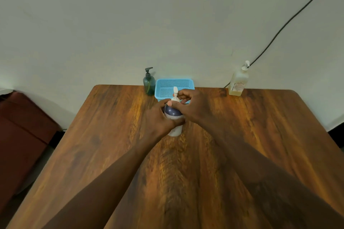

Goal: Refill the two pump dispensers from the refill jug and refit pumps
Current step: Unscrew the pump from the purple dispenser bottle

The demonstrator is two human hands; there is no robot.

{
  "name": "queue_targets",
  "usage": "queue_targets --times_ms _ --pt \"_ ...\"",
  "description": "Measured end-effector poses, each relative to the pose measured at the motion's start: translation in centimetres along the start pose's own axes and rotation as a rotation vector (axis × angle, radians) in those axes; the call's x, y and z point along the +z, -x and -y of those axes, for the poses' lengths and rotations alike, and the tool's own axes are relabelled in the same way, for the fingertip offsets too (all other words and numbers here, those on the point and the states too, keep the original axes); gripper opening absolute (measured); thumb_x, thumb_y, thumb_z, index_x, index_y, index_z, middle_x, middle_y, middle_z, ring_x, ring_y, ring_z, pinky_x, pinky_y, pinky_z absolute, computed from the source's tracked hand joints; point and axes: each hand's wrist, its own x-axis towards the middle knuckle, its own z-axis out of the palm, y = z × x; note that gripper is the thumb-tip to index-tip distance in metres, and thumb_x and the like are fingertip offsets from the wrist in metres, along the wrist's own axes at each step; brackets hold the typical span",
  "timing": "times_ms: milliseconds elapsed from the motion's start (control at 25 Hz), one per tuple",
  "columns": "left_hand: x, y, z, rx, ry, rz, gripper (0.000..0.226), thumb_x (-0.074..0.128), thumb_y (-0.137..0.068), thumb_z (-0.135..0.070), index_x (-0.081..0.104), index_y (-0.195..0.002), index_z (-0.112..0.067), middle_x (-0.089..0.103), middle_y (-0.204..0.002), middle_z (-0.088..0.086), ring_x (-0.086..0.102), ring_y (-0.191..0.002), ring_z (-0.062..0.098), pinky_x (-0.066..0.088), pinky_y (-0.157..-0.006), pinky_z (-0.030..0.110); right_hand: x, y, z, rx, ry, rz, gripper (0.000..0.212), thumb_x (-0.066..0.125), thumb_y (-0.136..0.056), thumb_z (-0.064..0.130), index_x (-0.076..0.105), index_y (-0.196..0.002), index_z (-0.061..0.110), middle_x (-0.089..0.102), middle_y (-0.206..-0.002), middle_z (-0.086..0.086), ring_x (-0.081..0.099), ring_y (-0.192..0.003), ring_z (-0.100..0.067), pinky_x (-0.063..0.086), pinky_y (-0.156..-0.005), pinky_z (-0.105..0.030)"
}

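At mid-desk (260,135) we grip the white dispenser (176,130) in our left hand (158,119) and pinch its pump (175,91) with our right hand (193,106); the green dispenser (149,84) stands touching the basket (173,83) at the far edge, the yellow bottle (238,83) far right.

Both bare forearms reach up the frame, the left from 7 o'clock and the right from 5 o'clock, converging just above centre. The left hand (159,118) curls round the body of a white pump dispenser (172,113). The right hand (193,106), at its 2 o'clock, has its fingers curled round the pump (175,91).
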Motion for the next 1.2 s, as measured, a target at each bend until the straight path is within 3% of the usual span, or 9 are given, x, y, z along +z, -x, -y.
queue_targets --times_ms 120,320,480,680,840,920,1040,1120,1200 --pt "1.1 0.1 1.1 0.061 -0.009 -0.03 0.058 0.089 -0.059 -0.057 0.06 -0.109 -0.059 0.067 -0.097 -0.036 0.067 -0.093 -0.006 0.058 -0.074 0.017 0.7 0.2 -1.8 -0.03 0.041 -0.016 0.044 0.088 -0.075 0.047 0.078 -0.102 0.014 0.078 -0.107 0.0 0.066 -0.08 -0.004 0.039 -0.06 -0.004" --pt "2.9 0.8 3.5 0.088 0.093 0.024 0.064 0.094 -0.054 -0.046 0.069 -0.112 -0.04 0.075 -0.1 -0.022 0.072 -0.091 -0.002 0.063 -0.077 0.028 2.0 1.2 -3.9 -0.128 -0.06 -0.073 0.017 0.09 -0.075 0.032 0.076 -0.078 0.024 0.072 -0.074 0.017 0.061 -0.064 0.015 0.043 -0.055 -0.005" --pt "3.4 1.7 5.0 0.156 0.165 0.161 0.063 0.097 -0.059 -0.043 0.072 -0.115 -0.027 0.077 -0.105 -0.013 0.075 -0.095 0.009 0.064 -0.079 0.036 2.4 2.4 -5.1 -0.179 -0.142 0.022 0.009 0.086 -0.078 0.025 0.078 -0.077 0.021 0.075 -0.074 0.015 0.07 -0.074 0.004 0.053 -0.062 -0.014" --pt "3.0 4.3 5.4 0.169 0.086 -0.03 0.057 0.095 -0.054 -0.052 0.076 -0.105 -0.036 0.076 -0.096 -0.023 0.074 -0.088 -0.001 0.063 -0.075 0.03 2.7 4.2 -5.6 -0.2 -0.015 -0.101 0.043 0.085 -0.07 0.061 0.078 -0.085 0.021 0.072 -0.075 0.016 0.066 -0.068 0.007 0.044 -0.053 -0.007" --pt "1.9 6.4 4.7 0.189 0.076 0.014 0.054 0.096 -0.055 -0.049 0.077 -0.104 -0.034 0.077 -0.094 -0.019 0.074 -0.086 0.002 0.063 -0.074 0.032 2.5 6.5 -4.9 -0.287 0.061 -0.085 0.039 0.085 -0.076 0.053 0.078 -0.073 0.015 0.073 -0.066 0.006 0.069 -0.068 -0.001 0.044 -0.049 -0.014" --pt "0.8 7.2 4.1 0.179 0.136 0.135 0.054 0.097 -0.059 -0.043 0.078 -0.107 -0.03 0.078 -0.098 -0.014 0.075 -0.091 0.007 0.064 -0.078 0.037 1.8 7.6 -4.1 -0.313 0.059 -0.005 0.034 0.083 -0.081 0.046 0.078 -0.073 0.013 0.074 -0.068 -0.001 0.072 -0.069 -0.013 0.053 -0.057 -0.029" --pt "-0.9 7.9 3.4 0.14 0.205 0.289 0.052 0.096 -0.065 -0.033 0.077 -0.113 -0.027 0.078 -0.106 -0.008 0.075 -0.098 0.013 0.064 -0.083 0.038 0.1 8.6 -3.0 -0.294 -0.013 0.174 0.023 0.077 -0.089 0.037 0.082 -0.091 0.015 0.079 -0.087 -0.001 0.074 -0.087 -0.019 0.059 -0.079 -0.044" --pt "-1.6 8.6 2.9 0.138 0.206 0.307 0.052 0.095 -0.068 -0.032 0.075 -0.116 -0.028 0.077 -0.107 -0.012 0.074 -0.098 0.008 0.062 -0.08 0.027 -0.6 9.0 -2.6 -0.269 -0.056 0.282 0.022 0.073 -0.094 0.034 0.08 -0.105 0.016 0.078 -0.105 0.004 0.071 -0.103 -0.011 0.058 -0.092 -0.043" --pt "-1.6 9.3 2.4 0.187 0.164 0.238 0.059 0.096 -0.068 -0.032 0.073 -0.122 -0.029 0.077 -0.108 -0.017 0.072 -0.1 0.001 0.058 -0.08 0.017 -0.6 9.5 -2.2 -0.232 -0.003 0.275 0.035 0.074 -0.091 0.044 0.075 -0.114 0.018 0.074 -0.104 0.01 0.069 -0.099 -0.005 0.058 -0.09 -0.039"
